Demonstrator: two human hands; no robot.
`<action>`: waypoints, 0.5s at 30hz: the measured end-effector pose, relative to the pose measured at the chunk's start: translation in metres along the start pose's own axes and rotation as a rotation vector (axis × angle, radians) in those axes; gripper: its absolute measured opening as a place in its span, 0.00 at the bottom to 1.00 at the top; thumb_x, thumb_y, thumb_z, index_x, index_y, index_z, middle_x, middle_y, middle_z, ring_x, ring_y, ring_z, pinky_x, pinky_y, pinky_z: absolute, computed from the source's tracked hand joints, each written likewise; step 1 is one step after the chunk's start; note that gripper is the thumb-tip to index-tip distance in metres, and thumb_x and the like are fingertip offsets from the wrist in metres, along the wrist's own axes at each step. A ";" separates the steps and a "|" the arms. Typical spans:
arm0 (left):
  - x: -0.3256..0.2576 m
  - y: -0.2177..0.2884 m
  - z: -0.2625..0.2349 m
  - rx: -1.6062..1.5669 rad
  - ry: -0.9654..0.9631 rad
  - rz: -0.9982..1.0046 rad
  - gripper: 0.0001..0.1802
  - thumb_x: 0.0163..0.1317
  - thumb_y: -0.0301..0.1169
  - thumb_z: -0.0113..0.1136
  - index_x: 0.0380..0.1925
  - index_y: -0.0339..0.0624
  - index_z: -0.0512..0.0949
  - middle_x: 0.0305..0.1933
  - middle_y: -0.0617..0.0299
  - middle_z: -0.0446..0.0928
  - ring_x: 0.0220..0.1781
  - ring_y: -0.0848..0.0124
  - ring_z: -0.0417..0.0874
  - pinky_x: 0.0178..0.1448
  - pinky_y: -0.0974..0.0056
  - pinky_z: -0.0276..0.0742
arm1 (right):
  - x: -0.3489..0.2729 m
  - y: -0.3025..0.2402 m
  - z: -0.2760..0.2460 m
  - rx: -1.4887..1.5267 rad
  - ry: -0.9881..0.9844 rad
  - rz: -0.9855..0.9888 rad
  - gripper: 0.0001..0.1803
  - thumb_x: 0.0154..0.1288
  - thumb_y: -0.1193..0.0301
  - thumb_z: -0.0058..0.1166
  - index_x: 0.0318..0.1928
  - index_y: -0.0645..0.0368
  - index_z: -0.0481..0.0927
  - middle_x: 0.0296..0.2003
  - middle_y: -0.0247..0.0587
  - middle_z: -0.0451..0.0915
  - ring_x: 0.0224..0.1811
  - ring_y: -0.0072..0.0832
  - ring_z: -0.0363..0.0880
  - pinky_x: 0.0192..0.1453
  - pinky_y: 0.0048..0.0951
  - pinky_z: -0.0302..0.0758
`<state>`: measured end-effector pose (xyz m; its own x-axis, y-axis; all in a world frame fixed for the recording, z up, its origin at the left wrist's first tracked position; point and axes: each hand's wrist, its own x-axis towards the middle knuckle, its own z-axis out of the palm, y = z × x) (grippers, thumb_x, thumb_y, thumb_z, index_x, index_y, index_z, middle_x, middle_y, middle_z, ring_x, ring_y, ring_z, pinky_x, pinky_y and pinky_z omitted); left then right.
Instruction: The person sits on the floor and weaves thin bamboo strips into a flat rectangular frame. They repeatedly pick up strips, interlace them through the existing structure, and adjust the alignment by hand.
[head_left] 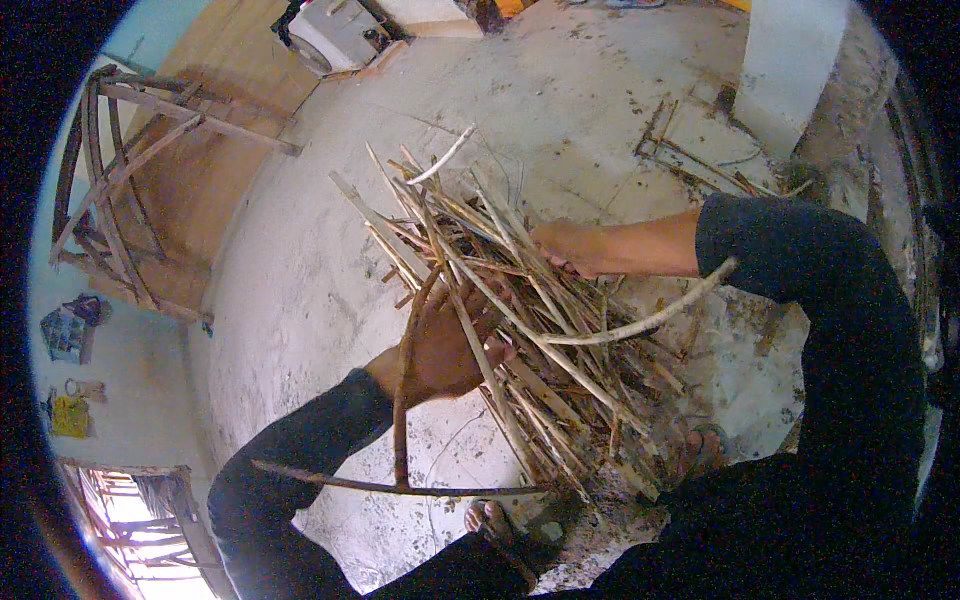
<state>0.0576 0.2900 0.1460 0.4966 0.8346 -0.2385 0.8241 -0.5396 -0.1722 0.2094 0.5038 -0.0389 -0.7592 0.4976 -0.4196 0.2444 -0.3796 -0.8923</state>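
A loose bundle of thin sticks [560, 395] lies on the floor between my feet, its pieces pointing many ways. My left hand [450, 335] is closed round sticks at the left side of the bundle, with some crossing over its fingers. On the far right side, my right hand [572, 247] grips the bundle with curled fingers, partly hidden among the sticks. A brown forked branch [402, 400] sticks out before my left wrist. One pale bent stick [645, 328] juts right from the bundle, beneath my right forearm.
A wooden frame of poles [120, 170] leans by a brown board [230, 130] at the left. Far off stands a white appliance-like box [335, 35]. More thin sticks [700, 165] lie near a pale pillar [790, 70]. My sandalled feet flank the bundle.
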 end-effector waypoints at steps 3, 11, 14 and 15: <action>-0.027 0.004 -0.042 -0.007 -0.043 0.041 0.38 0.73 0.51 0.55 0.74 0.39 0.65 0.77 0.41 0.64 0.79 0.45 0.64 0.81 0.44 0.61 | -0.008 -0.014 0.007 -0.040 0.103 0.102 0.11 0.67 0.62 0.51 0.26 0.48 0.75 0.20 0.26 0.64 0.20 0.24 0.54 0.25 0.37 0.49; -0.054 0.037 -0.074 -1.304 -0.164 -0.565 0.29 0.79 0.49 0.51 0.64 0.35 0.75 0.54 0.49 0.84 0.56 0.55 0.86 0.60 0.52 0.84 | -0.045 -0.039 0.021 -0.161 0.065 0.094 0.15 0.73 0.55 0.49 0.42 0.53 0.79 0.40 0.38 0.75 0.40 0.32 0.70 0.43 0.45 0.65; -0.044 0.043 -0.052 -1.881 -0.170 -0.627 0.26 0.79 0.50 0.51 0.60 0.37 0.76 0.50 0.52 0.84 0.48 0.63 0.89 0.43 0.58 0.90 | -0.045 -0.033 0.008 -0.035 0.038 0.184 0.23 0.75 0.53 0.46 0.54 0.57 0.80 0.57 0.46 0.78 0.59 0.38 0.73 0.61 0.50 0.70; -0.039 0.047 -0.043 -1.962 -0.121 -0.575 0.27 0.79 0.49 0.52 0.61 0.37 0.75 0.50 0.53 0.84 0.48 0.63 0.89 0.43 0.58 0.90 | -0.041 -0.029 0.005 -0.066 0.060 0.191 0.24 0.75 0.53 0.45 0.56 0.58 0.80 0.59 0.47 0.78 0.60 0.38 0.72 0.62 0.50 0.69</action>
<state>0.0884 0.2365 0.1881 0.1782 0.7748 -0.6066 0.0155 0.6142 0.7890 0.2299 0.4905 0.0049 -0.6583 0.4676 -0.5899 0.4209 -0.4210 -0.8035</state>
